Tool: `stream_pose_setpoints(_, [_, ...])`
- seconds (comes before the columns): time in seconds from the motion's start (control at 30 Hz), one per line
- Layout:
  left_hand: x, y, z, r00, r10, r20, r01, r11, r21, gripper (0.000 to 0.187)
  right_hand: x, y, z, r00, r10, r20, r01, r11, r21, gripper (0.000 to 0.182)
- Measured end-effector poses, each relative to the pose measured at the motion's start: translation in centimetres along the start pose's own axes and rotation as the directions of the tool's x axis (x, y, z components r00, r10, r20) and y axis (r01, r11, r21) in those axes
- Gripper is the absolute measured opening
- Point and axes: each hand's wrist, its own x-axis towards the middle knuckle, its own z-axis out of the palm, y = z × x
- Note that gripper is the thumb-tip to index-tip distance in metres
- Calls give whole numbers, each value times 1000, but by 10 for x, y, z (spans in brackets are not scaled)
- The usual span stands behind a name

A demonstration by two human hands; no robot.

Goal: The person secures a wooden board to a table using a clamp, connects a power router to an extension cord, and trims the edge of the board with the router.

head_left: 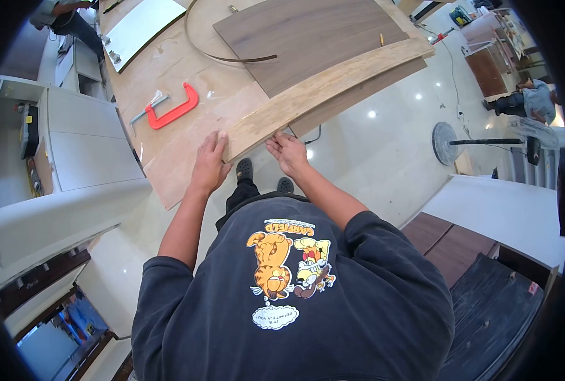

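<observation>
A long, pale plywood strip (333,82) lies slantwise along the near edge of the worktable. My left hand (211,160) grips its near-left corner, fingers on top and thumb at the end. Against the strip's near edge, my right hand (287,152) has its fingers curled, the tips partly hidden under the wood. Beneath the strip, a brown wood-grain board (362,95) sticks out to the right of that hand. A larger wood-grain panel (308,38) lies flat behind it. Left of the strip rests a red C-clamp (173,114).
A curved edging strip (231,60), a pencil (381,40) and a white panel (144,30) lie on the worktable (168,63). Cabinets (88,140) stand at left. A pedestal fan (486,141) stands right, near a crouching person (531,101). Another person (73,22) is at upper left.
</observation>
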Motion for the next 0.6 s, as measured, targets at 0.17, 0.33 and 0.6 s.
stream_pose_setpoints(0.17, [-3,-3,5,1000,16,-7,-16,1000,14,89,-3,-2,1,1000,10,-10,-10,1000,-7,21])
stream_pose_setpoints(0.33, [-4,1,3,999,-6,37,5,999,35,87,-2,-4,1,1000,24,-5,-24,1000,-11,21])
stream_pose_setpoints(0.6, [-6,-6,3,997,46,61,-50,997,64,77,0,-4,-3,999,45,-6,-45,999,17,19])
